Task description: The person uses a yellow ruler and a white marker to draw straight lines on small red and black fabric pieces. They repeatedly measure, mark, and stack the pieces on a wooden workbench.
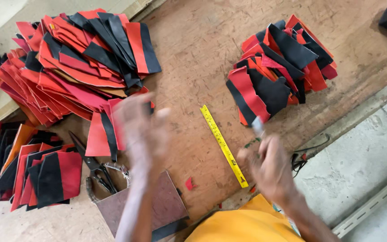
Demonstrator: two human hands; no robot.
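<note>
Right now the left hand hangs open and blurry over the red and black pieces on the desk, while the right hand squeezes a small tool, so picking a piece likely comes next.

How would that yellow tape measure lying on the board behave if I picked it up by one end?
The tape measure is a thin, narrow strip lying flat on the board, so it would probably droop and bend rather than stay straight. It looks light for its length. Being flat, it should not roll, though a push would likely slide or swing it.
</note>
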